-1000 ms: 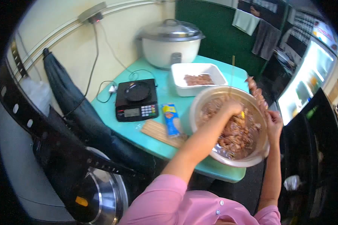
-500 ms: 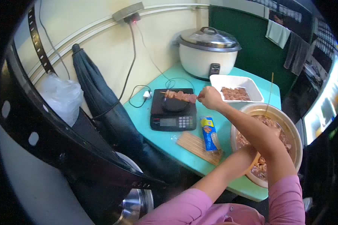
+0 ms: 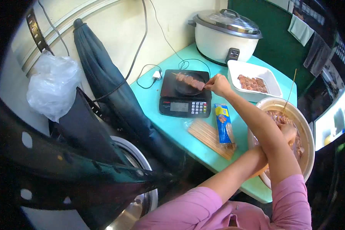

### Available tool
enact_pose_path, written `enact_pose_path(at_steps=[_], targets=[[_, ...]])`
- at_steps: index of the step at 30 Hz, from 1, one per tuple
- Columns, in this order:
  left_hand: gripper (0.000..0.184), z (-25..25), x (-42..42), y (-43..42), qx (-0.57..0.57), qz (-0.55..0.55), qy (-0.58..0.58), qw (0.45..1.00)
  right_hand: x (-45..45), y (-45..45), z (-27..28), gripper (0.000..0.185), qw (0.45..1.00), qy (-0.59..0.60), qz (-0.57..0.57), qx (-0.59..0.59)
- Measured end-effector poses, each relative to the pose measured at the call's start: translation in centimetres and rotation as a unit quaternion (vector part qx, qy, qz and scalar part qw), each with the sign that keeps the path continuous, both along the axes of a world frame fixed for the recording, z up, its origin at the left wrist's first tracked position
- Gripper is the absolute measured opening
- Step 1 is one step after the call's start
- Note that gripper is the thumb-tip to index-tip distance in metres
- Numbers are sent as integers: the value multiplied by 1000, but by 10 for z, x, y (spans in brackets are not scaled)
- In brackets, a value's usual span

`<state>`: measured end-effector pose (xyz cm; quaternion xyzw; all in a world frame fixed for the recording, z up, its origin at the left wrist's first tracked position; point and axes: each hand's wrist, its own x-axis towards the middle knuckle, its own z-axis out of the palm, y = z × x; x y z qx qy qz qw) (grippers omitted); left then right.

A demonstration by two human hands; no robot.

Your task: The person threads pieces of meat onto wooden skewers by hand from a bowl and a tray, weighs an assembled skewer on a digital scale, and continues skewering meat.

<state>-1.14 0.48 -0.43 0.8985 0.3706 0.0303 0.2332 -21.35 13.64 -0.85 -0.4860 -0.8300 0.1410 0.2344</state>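
Note:
A skewer of raw meat pieces (image 3: 190, 81) is pinched by its end in my right hand (image 3: 217, 85). It lies over the round plate of the black digital scale (image 3: 184, 108), slightly blurred; whether it touches the plate is unclear. My left arm crosses under the right one. My left hand (image 3: 288, 133) is down in the large round bowl (image 3: 309, 143) among wet meat pieces (image 3: 276, 115), its fingertips hidden. A thin stick (image 3: 291, 88) stands up from the bowl. Behind it, a white rectangular tub (image 3: 237, 85) holds more meat (image 3: 253, 83).
Bare wooden skewers (image 3: 207, 136) lie beside a blue and yellow packet (image 3: 224, 124) on the turquoise table (image 3: 149, 101). A large rice cooker (image 3: 226, 40) stands at the back. Left of the table are a folded dark umbrella (image 3: 103, 73), a white plastic bag (image 3: 53, 86) and cables.
My right hand has carried the meat skewer from the bowl's right side leftward to the scale, crossing over my left arm. My left hand stays at the bowl. The view has shifted.

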Motion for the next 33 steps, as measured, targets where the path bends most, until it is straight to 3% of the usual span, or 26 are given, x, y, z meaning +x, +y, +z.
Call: enact_pose_path(at_steps=[3, 6, 8, 18, 20, 33], targets=[[58, 1, 0, 0, 0, 3, 3, 1000, 9, 0, 1, 18, 999, 14, -11, -32], [57, 1, 2, 0, -3, 6, 6, 1000, 32, -1, -4, 19, 994, -49, -76, 64], [57, 1, 3, -2, -5, 9, 7, 1000, 51, -9, -1, 18, 963, -236, -47, 125], [57, 2, 3, -3, -9, 17, 11, 1000, 67, -11, -7, 19, 963, -259, -64, 34], [56, 2, 3, -3, -10, 19, 13, 1000, 63, -17, -1, 28, 954, -295, -48, -36], [56, 6, 2, -1, -11, 18, 15, 1000, 64, -20, 4, 27, 952, -297, -44, -50]])
